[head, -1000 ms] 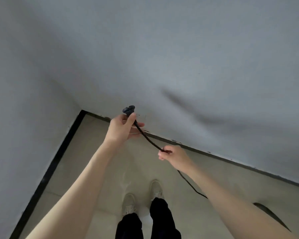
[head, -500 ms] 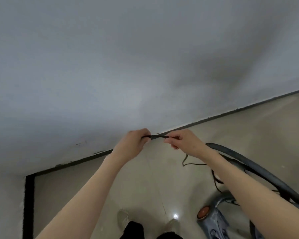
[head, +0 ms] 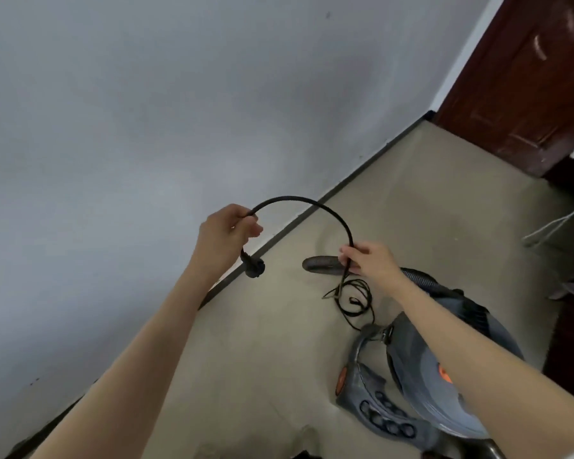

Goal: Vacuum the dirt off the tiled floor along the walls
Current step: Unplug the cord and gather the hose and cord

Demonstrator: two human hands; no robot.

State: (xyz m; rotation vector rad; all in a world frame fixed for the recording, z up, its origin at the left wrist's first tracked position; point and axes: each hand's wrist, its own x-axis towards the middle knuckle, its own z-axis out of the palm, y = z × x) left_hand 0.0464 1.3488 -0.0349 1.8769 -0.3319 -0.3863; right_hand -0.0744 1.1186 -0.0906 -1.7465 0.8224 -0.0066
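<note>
Between both hands [head: 227,231] [head: 367,260]: black cord [head: 312,203].

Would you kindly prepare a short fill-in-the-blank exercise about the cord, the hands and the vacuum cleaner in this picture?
1. The black power cord forms an ____ between the two hands.
2. The round black plug hangs just below the ____ hand.
3. The right hand pinches the cord above the loose ____ of cord lying on the beige tiled floor.
4. The grey canister vacuum cleaner with orange details stands on the ____.

Missing words: arch; left; coil; floor
</note>
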